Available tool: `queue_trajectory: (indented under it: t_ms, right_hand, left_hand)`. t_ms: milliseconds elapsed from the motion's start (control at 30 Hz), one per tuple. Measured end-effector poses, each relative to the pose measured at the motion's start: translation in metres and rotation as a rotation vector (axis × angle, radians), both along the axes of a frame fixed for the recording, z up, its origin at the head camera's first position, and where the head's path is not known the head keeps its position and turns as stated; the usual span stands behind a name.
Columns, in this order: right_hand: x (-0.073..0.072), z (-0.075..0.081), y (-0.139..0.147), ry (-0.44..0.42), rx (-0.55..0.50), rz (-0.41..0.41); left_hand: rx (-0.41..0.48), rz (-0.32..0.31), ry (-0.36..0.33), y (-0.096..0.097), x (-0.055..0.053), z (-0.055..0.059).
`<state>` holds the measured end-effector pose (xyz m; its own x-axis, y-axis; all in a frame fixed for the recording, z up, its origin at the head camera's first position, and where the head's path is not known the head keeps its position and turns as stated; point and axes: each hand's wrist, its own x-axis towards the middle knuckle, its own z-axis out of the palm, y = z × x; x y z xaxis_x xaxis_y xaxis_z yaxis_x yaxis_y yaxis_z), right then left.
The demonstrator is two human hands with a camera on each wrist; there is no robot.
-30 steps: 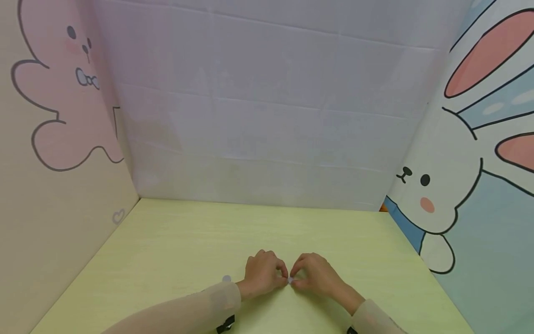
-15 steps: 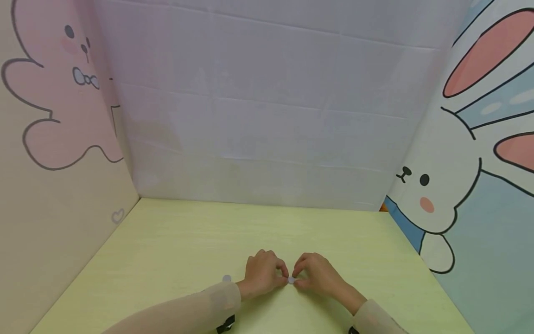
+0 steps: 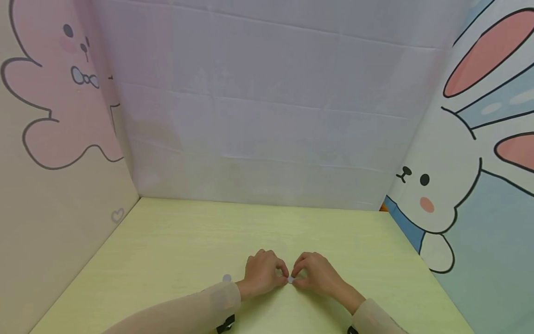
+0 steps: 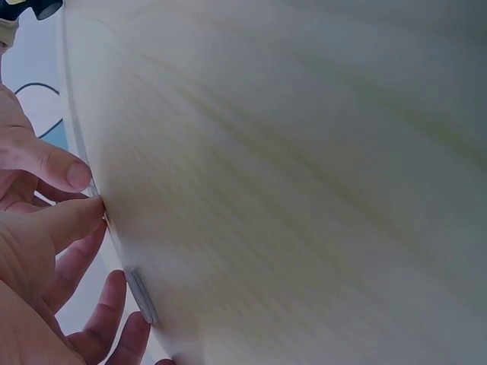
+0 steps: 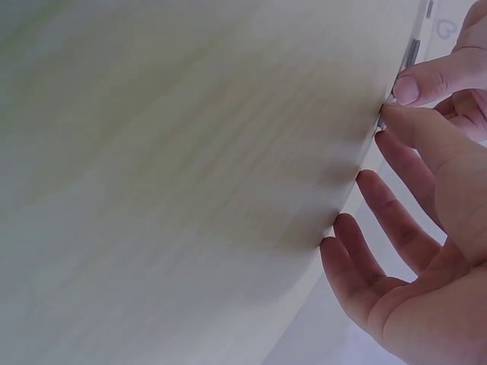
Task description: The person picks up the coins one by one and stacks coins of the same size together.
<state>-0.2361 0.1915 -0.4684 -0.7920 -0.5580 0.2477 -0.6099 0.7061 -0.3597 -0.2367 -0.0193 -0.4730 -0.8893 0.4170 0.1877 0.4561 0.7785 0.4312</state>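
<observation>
A small, flat grey disc point(image 3: 290, 280) sits low at the tabletop between the two hands. My left hand point(image 3: 263, 274) pinches its left edge with thumb and index finger. From the other side, my right hand point(image 3: 319, 275) grips the right edge the same way, so fingertips hide much of the disc. In the left wrist view, a grey layered piece point(image 4: 141, 295), like thin discs stacked, lies on the table by the left hand's other fingers. Farther left, a second grey disc point(image 3: 227, 278) rests just beyond the left sleeve.
The pale yellow-green table point(image 3: 200, 232) spreads around the hands. Behind it hangs a white creased backdrop point(image 3: 267, 116). Side panels carry a pink cartoon animal point(image 3: 71, 116) on the left and a white rabbit point(image 3: 442, 185) on the right.
The right fingertips shifted slightly right, baring more of the disc, then came slightly back left. The left hand and the other grey disc stay put.
</observation>
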Motion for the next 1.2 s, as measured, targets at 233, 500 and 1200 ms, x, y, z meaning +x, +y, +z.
queue_trajectory:
  t_ms: [233, 500, 1200]
  right_hand:
    - [0.0013, 0.0018, -0.0019, -0.012, -0.005, -0.005]
    - [0.0017, 0.0014, -0.0025, -0.032, -0.022, -0.015]
    - [0.0029, 0.0005, -0.0036, -0.059, -0.029, -0.041]
  left_hand:
    - [0.018, -0.006, -0.017, -0.0019, 0.0001, 0.0005]
    - [0.021, 0.0, -0.043, -0.0028, 0.0011, 0.0026]
    - [0.007, 0.003, -0.032, -0.0018, 0.0042, 0.0064]
